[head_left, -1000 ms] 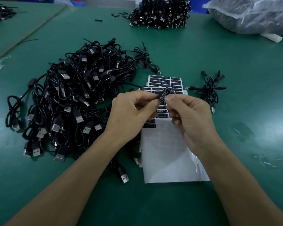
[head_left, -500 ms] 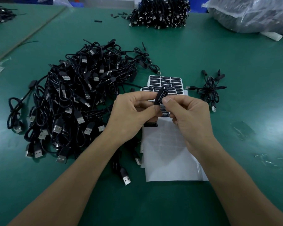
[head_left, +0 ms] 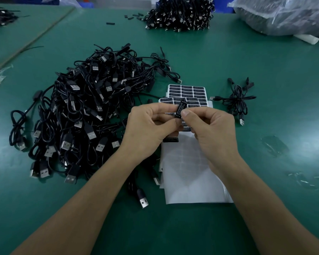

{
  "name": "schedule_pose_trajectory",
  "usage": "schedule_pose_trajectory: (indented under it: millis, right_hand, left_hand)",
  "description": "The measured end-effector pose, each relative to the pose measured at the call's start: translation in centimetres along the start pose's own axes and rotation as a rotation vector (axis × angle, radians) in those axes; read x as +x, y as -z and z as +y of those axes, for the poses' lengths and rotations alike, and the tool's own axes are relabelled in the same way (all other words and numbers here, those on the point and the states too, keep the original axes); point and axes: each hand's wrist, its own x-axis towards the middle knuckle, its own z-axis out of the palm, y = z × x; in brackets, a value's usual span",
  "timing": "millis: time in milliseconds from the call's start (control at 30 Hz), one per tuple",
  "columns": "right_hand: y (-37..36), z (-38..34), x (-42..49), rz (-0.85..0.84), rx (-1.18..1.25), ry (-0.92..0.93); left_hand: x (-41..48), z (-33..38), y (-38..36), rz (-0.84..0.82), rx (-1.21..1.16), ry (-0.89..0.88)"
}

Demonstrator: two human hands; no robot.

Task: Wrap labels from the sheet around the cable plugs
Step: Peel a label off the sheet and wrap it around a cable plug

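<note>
The left hand (head_left: pixel 145 129) and right hand (head_left: pixel 213 129) pinch a black cable plug (head_left: pixel 183 102) in their fingers. Its label (head_left: pixel 179 110) reads "LED CONTROLLER". The plug's long axis points toward the far edge of the bench (head_left: pixel 265 70), tilted slightly right.

Middle of label sheet (head_left: pixel 187 92) hidden behind left hand (head_left: pixel 147 129) and right hand (head_left: pixel 212 129) — plug (head_left: pixel 183 102) mostly covered by label (head_left: pixel 180 109), small print unreadable. Top edge cuts off plastic bag (head_left: pixel 284 15) and far cable pile (head_left: pixel 180 15).
</note>
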Motion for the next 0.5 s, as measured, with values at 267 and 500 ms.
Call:
schedule_pose_trajectory:
  millis: [267, 500]
  right_hand:
    - [0.04, -0.03, 0.03, 0.028, -0.05, 0.024]
    - [-0.15, 0.01, 0.0, 0.073, -0.126, 0.02]
  left_hand:
    - [0.03, -0.24, 0.04, 0.001, -0.002, 0.011]
    - [0.04, -0.48, 0.0, 0.027, 0.015, -0.002]
